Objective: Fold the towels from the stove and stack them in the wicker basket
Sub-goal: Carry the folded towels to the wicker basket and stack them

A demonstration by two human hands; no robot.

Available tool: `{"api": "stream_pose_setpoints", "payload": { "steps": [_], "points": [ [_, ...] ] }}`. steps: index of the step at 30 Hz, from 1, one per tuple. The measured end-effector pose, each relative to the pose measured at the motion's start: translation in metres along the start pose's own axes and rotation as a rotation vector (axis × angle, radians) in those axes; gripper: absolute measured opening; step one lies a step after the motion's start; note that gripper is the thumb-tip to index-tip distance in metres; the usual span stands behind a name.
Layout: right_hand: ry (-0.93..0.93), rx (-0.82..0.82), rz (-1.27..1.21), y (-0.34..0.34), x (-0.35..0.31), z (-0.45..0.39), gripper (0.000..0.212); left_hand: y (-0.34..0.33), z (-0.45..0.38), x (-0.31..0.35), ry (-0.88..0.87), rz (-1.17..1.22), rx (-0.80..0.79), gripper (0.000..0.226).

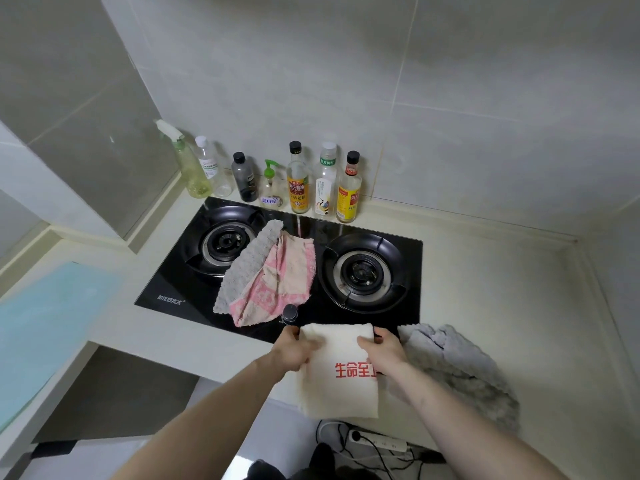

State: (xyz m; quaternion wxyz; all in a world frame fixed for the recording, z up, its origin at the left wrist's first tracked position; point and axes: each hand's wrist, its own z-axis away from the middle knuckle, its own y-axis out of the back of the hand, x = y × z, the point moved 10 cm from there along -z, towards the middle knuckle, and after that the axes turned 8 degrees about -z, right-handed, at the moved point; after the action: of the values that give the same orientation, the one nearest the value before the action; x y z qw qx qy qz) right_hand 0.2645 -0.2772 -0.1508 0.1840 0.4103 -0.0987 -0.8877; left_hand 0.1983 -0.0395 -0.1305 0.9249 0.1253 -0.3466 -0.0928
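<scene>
White towel [337,372] folded, counter edge; pink towel [277,282], grey towel [244,263] crumpled on stove [180,289].

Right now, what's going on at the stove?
A person is folding a cream towel with red print at the counter's front edge, the left hand and right hand each gripping a side near its top. A pink towel and a grey towel lie unfolded on the black gas stove between the burners. Another grey towel sits crumpled on the counter to the right. No wicker basket is in view.
</scene>
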Motion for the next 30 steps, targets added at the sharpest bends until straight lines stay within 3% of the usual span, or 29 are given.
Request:
{"api": "stream_pose_setpoints", "payload": {
  "steps": [2,4,7,10,15,19,23,27,30],
  "points": [
    [-0.002,-0.035,0.013,-0.001,-0.002,-0.002,0.038,-0.003,-0.003,0.005,-0.007,0.071,-0.023,0.024],
    [-0.018,-0.096,-0.023,-0.001,-0.004,0.002,0.033,-0.004,-0.003,0.003,0.011,0.093,-0.029,0.024],
    [-0.007,-0.233,-0.065,-0.004,-0.014,0.015,0.024,0.001,-0.001,0.002,0.005,0.054,0.027,0.048],
    [0.034,-0.315,-0.039,-0.001,-0.019,0.022,0.028,0.004,-0.002,-0.001,-0.014,0.065,0.071,0.066],
    [0.034,-0.383,-0.017,0.003,-0.029,0.033,0.029,-0.002,0.007,0.01,-0.043,0.109,-0.032,0.079],
    [0.022,-0.427,-0.027,0.005,-0.032,0.036,0.028,0.0,0.009,0.016,-0.081,-0.014,-0.08,0.054],
    [0.065,-0.33,-0.119,0.015,-0.031,0.027,0.024,0.002,0.012,0.022,-0.154,-0.046,-0.048,0.021],
    [0.087,-0.252,-0.249,0.018,-0.032,0.027,0.024,0.004,0.016,0.028,-0.228,0.067,0.036,0.015],
    [0.116,-0.252,-0.254,0.016,-0.031,0.029,0.026,0.007,0.018,0.03,-0.31,-0.014,0.125,0.016]
  ]
}}
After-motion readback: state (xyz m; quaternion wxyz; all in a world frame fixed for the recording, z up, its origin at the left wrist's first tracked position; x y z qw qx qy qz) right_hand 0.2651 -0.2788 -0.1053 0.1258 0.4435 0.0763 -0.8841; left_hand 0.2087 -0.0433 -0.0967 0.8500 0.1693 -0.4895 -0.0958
